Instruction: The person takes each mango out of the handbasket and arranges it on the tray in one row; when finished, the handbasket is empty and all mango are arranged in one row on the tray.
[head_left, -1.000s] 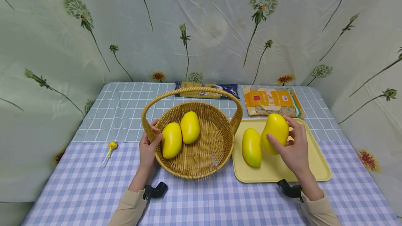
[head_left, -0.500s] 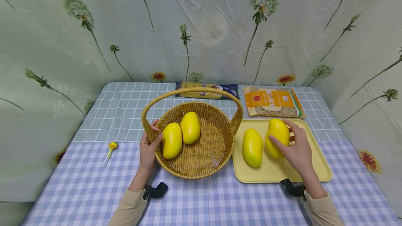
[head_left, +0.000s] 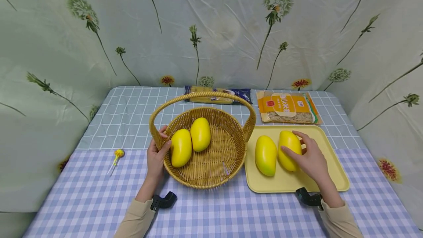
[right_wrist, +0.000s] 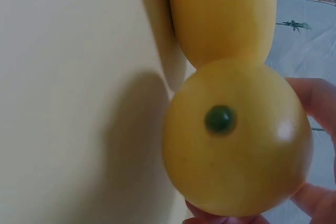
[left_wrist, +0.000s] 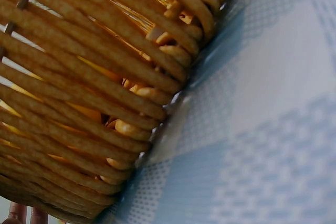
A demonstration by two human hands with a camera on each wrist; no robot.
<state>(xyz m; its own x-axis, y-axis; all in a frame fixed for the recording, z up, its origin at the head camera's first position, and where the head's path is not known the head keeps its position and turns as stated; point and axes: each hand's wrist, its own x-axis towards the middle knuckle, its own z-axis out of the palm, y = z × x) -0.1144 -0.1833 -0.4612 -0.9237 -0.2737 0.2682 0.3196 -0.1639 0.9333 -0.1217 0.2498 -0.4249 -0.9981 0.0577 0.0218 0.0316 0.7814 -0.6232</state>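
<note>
My left hand [head_left: 156, 160] grips the left side of a round wicker basket [head_left: 221, 157] where its arched handle joins the rim. Inside the basket, on its left, lie two yellow mangoes, the front mango [head_left: 181, 148] beside the rear mango [head_left: 200, 134]. On the right, my right hand [head_left: 313, 160] holds another mango [head_left: 289, 150] between thumb and fingers, low over a pale yellow tray [head_left: 327, 173]; whether it touches the tray I cannot tell. Its green stem end faces the right wrist camera. Close on its left, a greenish-tipped mango [head_left: 266, 156] lies on the tray.
Behind the tray lies an orange grain bag [head_left: 287, 107]. A blue and yellow packet [head_left: 211, 98] lies behind the basket. On the left of the checked tablecloth [head_left: 211, 216] is a lollipop [head_left: 117, 155]. A flower-printed curtain [head_left: 224, 28] hangs behind the table.
My right hand has lowered the mango onto or close to the tray and moved it slightly toward me. The neighbouring mango has shifted a little. My left hand and the basket stay put.
</note>
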